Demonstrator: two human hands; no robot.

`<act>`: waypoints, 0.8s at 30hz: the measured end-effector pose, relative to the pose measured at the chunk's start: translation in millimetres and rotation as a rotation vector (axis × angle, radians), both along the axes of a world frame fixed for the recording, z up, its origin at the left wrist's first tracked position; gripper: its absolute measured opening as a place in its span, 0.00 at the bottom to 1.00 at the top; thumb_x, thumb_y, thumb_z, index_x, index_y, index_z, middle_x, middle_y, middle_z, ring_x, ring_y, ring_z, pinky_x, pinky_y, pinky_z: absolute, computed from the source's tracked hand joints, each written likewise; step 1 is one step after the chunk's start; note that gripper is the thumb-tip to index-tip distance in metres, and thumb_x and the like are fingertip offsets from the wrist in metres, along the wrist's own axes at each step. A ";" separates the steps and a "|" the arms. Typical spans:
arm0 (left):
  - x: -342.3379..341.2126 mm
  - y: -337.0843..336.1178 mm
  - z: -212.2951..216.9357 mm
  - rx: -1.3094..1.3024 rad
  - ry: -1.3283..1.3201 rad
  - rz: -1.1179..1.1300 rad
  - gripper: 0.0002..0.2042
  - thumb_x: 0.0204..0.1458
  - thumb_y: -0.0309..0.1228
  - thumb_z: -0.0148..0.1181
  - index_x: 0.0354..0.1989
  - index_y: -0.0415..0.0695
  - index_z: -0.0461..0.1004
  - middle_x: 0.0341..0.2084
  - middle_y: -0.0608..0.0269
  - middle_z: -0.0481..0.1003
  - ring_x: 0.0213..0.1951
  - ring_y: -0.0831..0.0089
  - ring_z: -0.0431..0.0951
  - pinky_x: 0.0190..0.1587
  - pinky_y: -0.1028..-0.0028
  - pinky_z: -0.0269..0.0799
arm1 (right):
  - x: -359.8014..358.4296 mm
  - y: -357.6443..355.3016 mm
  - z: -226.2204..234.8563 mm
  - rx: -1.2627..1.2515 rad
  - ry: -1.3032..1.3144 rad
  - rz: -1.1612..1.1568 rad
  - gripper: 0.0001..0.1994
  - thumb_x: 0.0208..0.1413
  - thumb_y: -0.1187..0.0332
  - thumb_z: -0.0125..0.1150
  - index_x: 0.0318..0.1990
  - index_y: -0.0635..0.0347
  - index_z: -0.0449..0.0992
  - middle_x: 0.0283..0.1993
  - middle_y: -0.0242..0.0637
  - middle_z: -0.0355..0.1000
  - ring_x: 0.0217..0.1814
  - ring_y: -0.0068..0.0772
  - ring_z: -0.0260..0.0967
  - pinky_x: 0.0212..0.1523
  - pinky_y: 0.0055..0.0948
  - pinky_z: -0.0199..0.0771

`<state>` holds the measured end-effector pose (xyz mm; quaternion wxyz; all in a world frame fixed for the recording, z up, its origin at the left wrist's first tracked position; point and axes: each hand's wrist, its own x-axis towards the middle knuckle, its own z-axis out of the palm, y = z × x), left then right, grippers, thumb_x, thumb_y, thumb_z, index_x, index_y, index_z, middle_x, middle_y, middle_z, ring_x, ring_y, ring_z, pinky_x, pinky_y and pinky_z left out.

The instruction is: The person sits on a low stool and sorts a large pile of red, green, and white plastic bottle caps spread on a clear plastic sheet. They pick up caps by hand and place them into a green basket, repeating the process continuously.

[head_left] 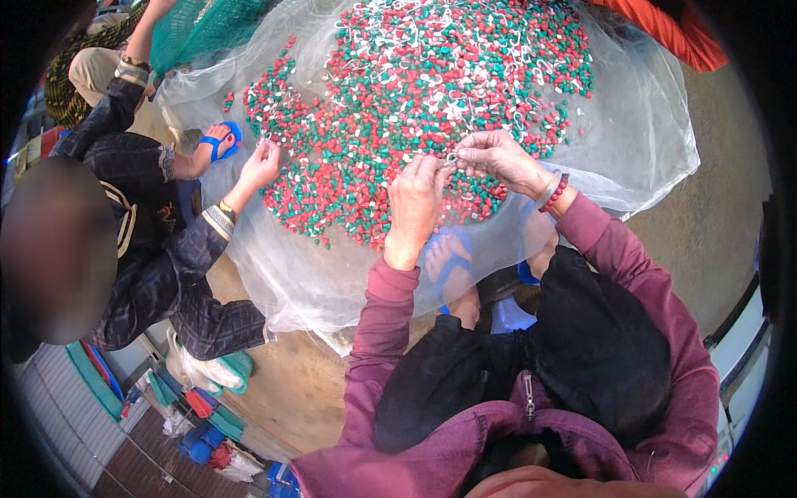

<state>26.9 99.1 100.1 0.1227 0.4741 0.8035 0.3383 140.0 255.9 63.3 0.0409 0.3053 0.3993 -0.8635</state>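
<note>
My left hand (414, 202) and my right hand (503, 161) meet over the near side of a wide spread of small red, green and white pieces (390, 108). Fingertips of both hands are pinched together around a small pale piece (451, 158). It looks like one of the white hook-shaped pieces (477, 87) in the pile, but my fingers cover most of it. The pieces lie on a sheer white net sheet (307, 282) spread over the floor, its near part reaching my feet.
At the left, a person in dark patterned clothes (195, 257) reaches a hand (261, 164) to the pile's left edge. An orange sleeve (672, 37) shows at the far right. Green netting (195, 33) lies at the far left. Bags (203, 365) stand on the floor at lower left.
</note>
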 end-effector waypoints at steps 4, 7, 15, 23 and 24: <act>-9.1 -4.1 -3.8 0.010 -0.104 0.091 0.05 0.52 0.25 0.63 0.34 0.39 0.74 0.26 0.57 0.74 0.26 0.65 0.76 0.28 0.68 0.70 | -6.7 3.3 3.0 0.105 0.056 -0.131 0.07 0.60 0.69 0.59 0.42 0.61 0.77 0.32 0.31 0.76 0.29 0.16 0.71 0.28 0.16 0.68; -14.9 -10.0 3.5 0.056 -0.435 0.222 0.10 0.61 0.32 0.55 0.29 0.39 0.71 0.26 0.64 0.72 0.23 0.77 0.69 0.24 0.77 0.64 | -4.6 8.9 10.0 0.008 0.088 -0.172 0.15 0.64 0.70 0.48 0.55 0.64 0.67 0.40 0.41 0.75 0.32 0.24 0.74 0.30 0.20 0.72; -11.9 -6.0 2.3 0.796 -1.953 -0.034 0.07 0.58 0.31 0.46 0.31 0.43 0.63 0.35 0.57 0.66 0.21 0.80 0.59 0.12 0.85 0.56 | -4.6 1.3 13.9 0.119 0.090 -0.123 0.10 0.66 0.65 0.46 0.48 0.61 0.63 0.47 0.48 0.75 0.31 0.27 0.75 0.29 0.21 0.72; 15.2 17.1 -12.7 -0.048 -1.167 0.307 0.11 0.53 0.31 0.64 0.41 0.44 0.72 0.23 0.70 0.72 0.18 0.84 0.64 0.18 0.84 0.58 | -1.6 -1.0 10.6 0.682 -0.026 -0.072 0.11 0.67 0.62 0.48 0.43 0.61 0.65 0.41 0.39 0.79 0.27 0.17 0.68 0.26 0.23 0.69; 16.8 17.7 -14.0 -0.084 -1.017 0.283 0.11 0.53 0.32 0.65 0.41 0.43 0.73 0.23 0.70 0.73 0.19 0.84 0.66 0.20 0.82 0.60 | -2.0 -3.4 9.5 0.706 -0.021 -0.058 0.11 0.66 0.62 0.48 0.43 0.62 0.65 0.41 0.38 0.79 0.28 0.18 0.68 0.26 0.23 0.69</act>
